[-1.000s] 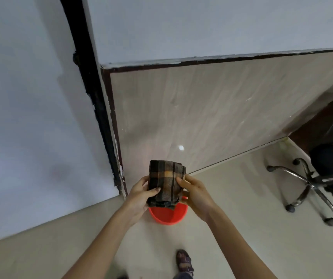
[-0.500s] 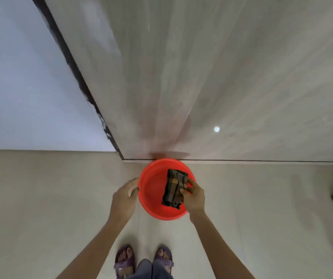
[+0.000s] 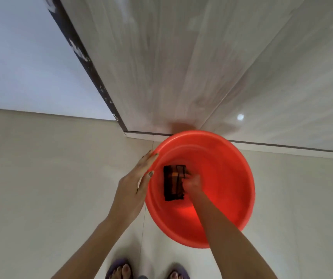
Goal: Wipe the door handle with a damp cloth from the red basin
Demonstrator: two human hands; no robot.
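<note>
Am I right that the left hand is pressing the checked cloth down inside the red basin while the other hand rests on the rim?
Not quite: the hands are swapped. In the head view the right hand presses the checked cloth down inside the red basin, while the left hand rests on its rim.

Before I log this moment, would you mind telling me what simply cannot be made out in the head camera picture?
- Door handle: out of frame; the wood-grain door runs off the top edge.
- Right hand: motion-blurred inside the round red plastic basin, so its grip on the dark plaid cloth is unclear.
- Water: not distinguishable in the basin.
- Left hand: covers the basin's left rim.
- Purple sandals: cut off by the bottom edge.
</note>
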